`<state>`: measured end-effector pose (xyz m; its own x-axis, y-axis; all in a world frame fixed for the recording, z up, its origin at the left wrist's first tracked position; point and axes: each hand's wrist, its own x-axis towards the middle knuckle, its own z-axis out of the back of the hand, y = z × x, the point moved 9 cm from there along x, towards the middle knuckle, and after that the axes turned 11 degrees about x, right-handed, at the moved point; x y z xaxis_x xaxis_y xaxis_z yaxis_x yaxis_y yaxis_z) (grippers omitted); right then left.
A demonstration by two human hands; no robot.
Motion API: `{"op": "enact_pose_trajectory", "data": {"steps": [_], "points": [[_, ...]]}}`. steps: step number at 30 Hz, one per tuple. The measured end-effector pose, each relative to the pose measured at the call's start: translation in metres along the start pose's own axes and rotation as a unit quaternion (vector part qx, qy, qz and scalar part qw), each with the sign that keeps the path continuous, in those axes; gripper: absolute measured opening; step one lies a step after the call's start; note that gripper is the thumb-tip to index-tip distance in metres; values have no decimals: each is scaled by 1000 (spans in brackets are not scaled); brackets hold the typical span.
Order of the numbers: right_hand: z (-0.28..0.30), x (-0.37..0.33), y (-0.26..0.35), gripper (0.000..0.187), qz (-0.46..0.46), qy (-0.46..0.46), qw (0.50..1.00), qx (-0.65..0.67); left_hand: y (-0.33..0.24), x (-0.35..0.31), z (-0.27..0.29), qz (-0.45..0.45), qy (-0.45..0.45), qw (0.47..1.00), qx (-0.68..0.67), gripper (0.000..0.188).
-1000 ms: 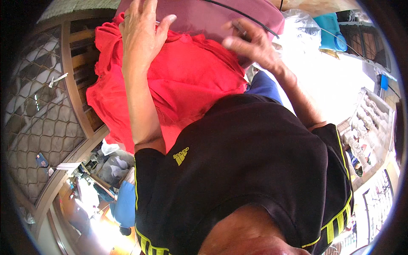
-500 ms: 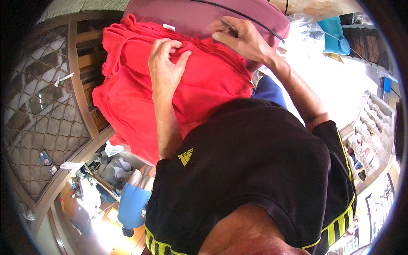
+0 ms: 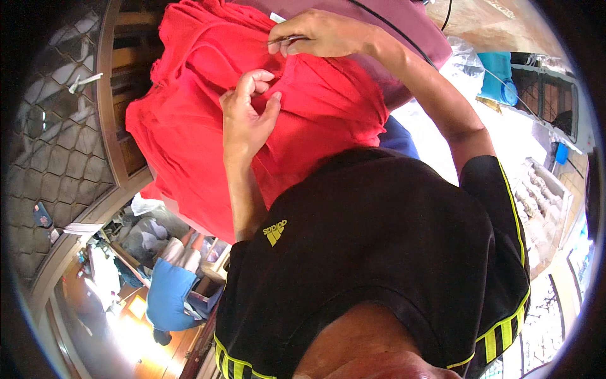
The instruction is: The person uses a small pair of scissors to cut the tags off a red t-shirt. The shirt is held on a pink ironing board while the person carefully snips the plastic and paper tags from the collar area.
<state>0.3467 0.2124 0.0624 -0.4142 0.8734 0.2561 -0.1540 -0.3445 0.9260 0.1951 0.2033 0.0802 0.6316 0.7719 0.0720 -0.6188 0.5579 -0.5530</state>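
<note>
A large heap of red knit cloth (image 3: 189, 145) lies across my lap and against a mauve padded surface (image 3: 404, 38). Its folded edges bunch up at the far side, near a small white tag (image 3: 276, 18). My left hand (image 3: 247, 120) rests on the cloth, thumb and curled fingers pinching a fold of it. Just beyond, my right hand (image 3: 322, 35) is closed around small dark metal thread snips (image 3: 291, 39), mostly hidden by the fingers. The tips point left, close over the cloth.
A black cable (image 3: 394, 31) crosses the mauve surface. Left of the cloth stands a wood-framed lattice gate (image 3: 63, 145). Clear plastic bags (image 3: 464, 66) and a blue container (image 3: 499, 79) are at the far right. A person in blue (image 3: 170, 297) is behind, lower left.
My right hand has swung left and in over the cloth with the snips, nearing my left hand. The left hand keeps its pinch. The view has shifted slightly.
</note>
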Motion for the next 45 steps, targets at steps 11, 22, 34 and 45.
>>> {"op": "enact_pose_trajectory", "data": {"steps": [11, 22, 34, 45], "points": [[11, -42, 12, 22, 15, -206, 978, 39, -13, -23, -27, -25, -87, 994, -54, 31], [-10, -108, 4, 17, -70, -225, 970, 62, -37, -54, -35, -50, -213, 976, 4, 24], [-5, -35, 16, 32, -44, -142, 987, 64, -4, -16, -22, 106, -182, 978, -9, 19], [-47, -65, 41, 27, -14, -143, 980, -136, 25, -22, -20, 120, -176, 967, -137, 5]]}}
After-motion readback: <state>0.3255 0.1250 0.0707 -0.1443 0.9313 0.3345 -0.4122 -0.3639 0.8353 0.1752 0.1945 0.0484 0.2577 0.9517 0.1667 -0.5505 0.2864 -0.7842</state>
